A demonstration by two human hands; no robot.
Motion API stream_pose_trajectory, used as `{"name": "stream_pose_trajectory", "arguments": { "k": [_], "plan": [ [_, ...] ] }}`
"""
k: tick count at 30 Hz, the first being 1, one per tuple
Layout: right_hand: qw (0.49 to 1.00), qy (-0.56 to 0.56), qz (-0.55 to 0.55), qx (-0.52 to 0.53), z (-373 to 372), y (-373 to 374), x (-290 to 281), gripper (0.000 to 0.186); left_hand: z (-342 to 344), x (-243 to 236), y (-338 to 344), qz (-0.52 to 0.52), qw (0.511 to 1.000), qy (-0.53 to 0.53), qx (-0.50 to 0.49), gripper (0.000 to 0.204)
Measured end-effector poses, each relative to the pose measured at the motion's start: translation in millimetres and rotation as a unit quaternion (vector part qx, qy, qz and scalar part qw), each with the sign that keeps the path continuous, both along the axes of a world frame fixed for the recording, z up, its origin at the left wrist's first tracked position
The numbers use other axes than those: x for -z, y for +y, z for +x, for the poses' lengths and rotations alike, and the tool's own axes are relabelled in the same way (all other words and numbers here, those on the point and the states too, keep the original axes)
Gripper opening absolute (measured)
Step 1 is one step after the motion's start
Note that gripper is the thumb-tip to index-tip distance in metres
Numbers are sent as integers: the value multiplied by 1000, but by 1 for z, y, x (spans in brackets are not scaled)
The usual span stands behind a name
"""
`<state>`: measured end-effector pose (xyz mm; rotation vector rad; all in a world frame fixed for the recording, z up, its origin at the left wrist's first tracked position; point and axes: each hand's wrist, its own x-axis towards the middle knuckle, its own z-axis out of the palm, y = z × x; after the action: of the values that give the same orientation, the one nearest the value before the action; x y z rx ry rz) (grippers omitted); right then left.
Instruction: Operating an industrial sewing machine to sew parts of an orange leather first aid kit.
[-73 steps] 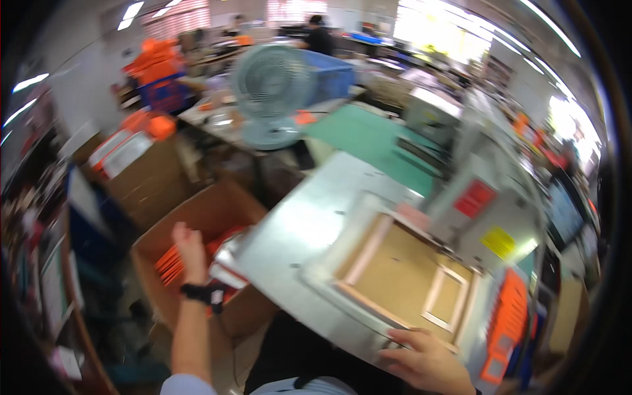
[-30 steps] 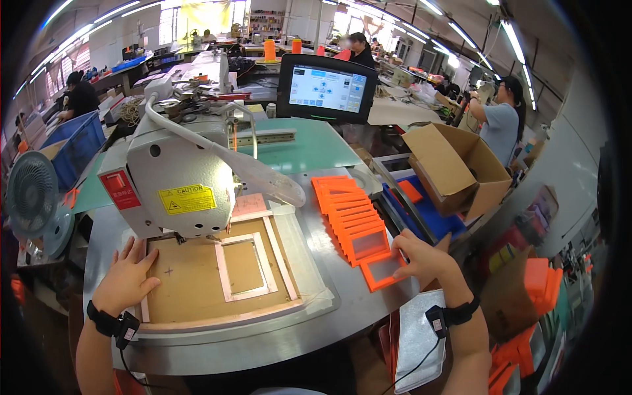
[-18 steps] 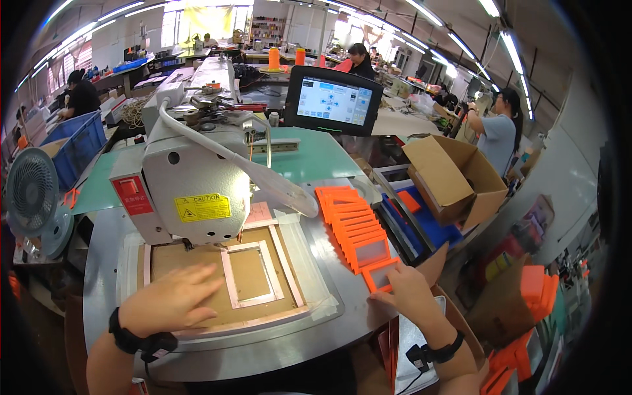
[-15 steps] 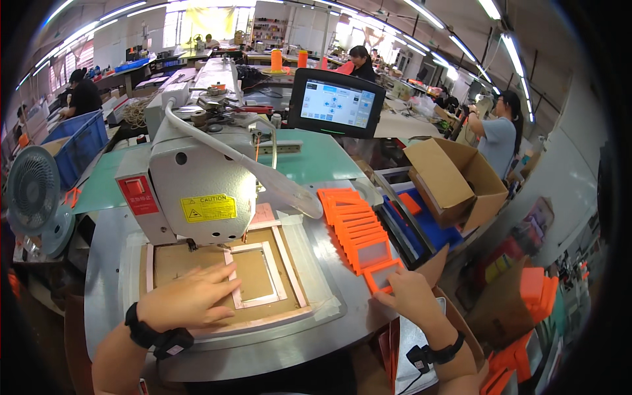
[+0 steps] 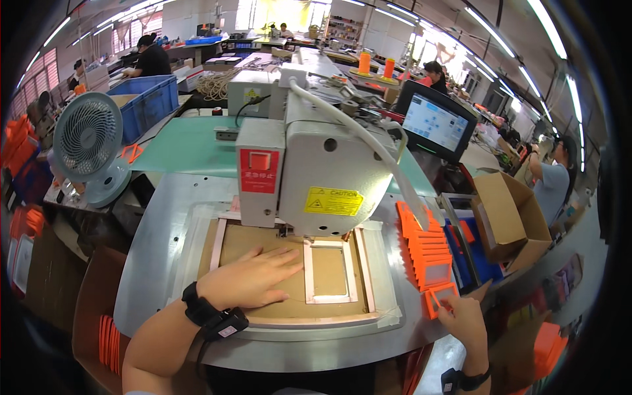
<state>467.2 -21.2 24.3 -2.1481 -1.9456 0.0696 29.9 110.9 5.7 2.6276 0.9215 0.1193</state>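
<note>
two hands engaged: our left hand point(image 5: 253, 280) lies spread flat on the brown template point(image 5: 263, 253), risking needle contact, while our right hand point(image 5: 464, 319) pinches an orange piece point(image 5: 440, 297).

brown template board point(image 5: 263, 253) flat, orange frame piece point(image 5: 440, 297) tilted

Grey desk fan point(image 5: 87, 146), blue crate point(image 5: 151, 99), monitor point(image 5: 437, 124), open cardboard box point(image 5: 510, 218), green mat point(image 5: 185, 147)

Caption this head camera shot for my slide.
Left hand flat on brown template under sewing machine; right hand touches orange pieces.
</note>
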Motion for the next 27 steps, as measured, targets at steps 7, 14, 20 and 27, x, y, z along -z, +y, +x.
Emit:
{"name": "stream_pose_trajectory", "arguments": {
  "k": [7,14,20,27],
  "plan": [
    [944,-294,114,-99,-4,-13,11,30,2,7,-2,46,998,-8,-45,62],
    [913,-197,309,-181,-47,8,-47,36,15,-4,-1,43,999,-23,-7,60],
    [873,-102,217,-424,-125,89,-6,33,12,12,3,31,999,-40,1,58],
    [837,-106,130,-521,-136,106,8,36,18,10,0,26,997,-68,-19,60]
  ]
}}
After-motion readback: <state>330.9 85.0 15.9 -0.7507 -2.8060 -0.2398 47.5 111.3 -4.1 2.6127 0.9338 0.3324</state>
